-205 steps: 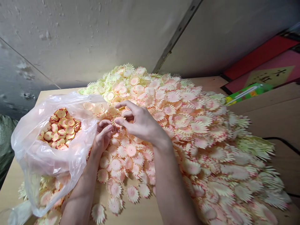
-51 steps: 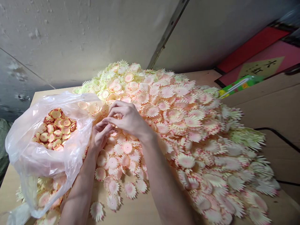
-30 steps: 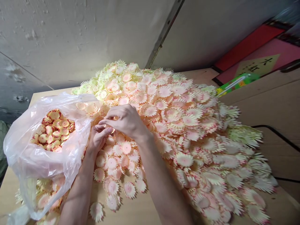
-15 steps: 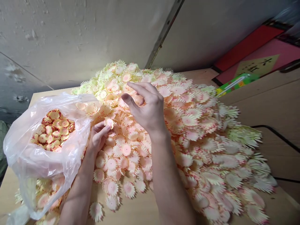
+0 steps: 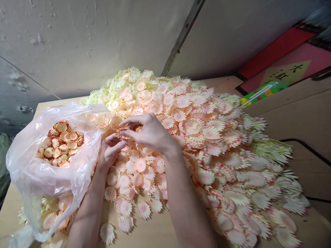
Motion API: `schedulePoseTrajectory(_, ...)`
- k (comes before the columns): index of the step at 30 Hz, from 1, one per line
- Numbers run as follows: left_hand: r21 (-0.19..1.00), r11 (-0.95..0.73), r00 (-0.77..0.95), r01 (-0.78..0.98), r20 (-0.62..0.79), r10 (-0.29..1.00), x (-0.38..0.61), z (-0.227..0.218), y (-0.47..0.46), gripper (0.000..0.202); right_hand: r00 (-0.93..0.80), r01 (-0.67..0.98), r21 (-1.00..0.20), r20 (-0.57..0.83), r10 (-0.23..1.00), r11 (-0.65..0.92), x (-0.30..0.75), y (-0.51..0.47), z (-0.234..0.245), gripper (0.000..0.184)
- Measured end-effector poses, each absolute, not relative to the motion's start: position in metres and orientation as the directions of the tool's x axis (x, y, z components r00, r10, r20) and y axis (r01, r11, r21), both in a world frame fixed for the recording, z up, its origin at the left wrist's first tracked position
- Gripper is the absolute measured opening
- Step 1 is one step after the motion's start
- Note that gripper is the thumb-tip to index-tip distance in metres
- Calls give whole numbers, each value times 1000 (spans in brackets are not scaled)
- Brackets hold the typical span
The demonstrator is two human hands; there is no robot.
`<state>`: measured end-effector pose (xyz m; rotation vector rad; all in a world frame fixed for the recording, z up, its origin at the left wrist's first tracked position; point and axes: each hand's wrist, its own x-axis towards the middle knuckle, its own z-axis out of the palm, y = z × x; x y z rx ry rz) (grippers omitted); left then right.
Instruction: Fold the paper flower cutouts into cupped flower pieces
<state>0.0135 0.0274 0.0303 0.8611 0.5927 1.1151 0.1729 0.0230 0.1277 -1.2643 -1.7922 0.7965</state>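
A large heap of artificial flower petal discs, pale cream and pink with fringed, red-tipped edges, covers the table. Above its left part my hands meet. My right hand pinches one small petal disc between thumb and fingertips. Just below it, my left hand is closed, its thumb against the curled fingers; whatever lies between them is hidden. Beside my left wrist stands an open translucent plastic bag holding many small cupped flower pieces with red-tipped edges.
The wooden table shows at the front. A metal wall rises behind. On the right are a cardboard box, a black cable, and red and pink boxes. More discs lie under the bag's front edge.
My right hand has come down and left from above the heap, closing from open to a pinch on the petal disc that was in my left hand's fingers. My left hand has stayed nearly still.
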Motion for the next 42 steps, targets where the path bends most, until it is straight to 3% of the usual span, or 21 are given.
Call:
schedulePoseTrajectory(5,782,204,292,-589,-29,956,13,31,28,30,-188,488,-818,244,951,306,174,22,127,14)
schedulePoseTrajectory(16,811,213,306,-545,-44,951,12,32,28,30,-244,464,-830,216,946,309,171,20,129,15)
schedulePoseTrajectory(25,802,198,315,-564,-13,949,12,35,28,29,-170,527,-775,306,937,349,165,26,125,7)
schedulePoseTrajectory(35,851,163,301,-498,-7,954,15,30,28,33,-254,485,-832,160,954,269,164,25,123,22)
schedulePoseTrajectory(42,838,208,329,-504,-36,943,13,34,28,30,-236,421,-868,174,956,262,167,26,123,37)
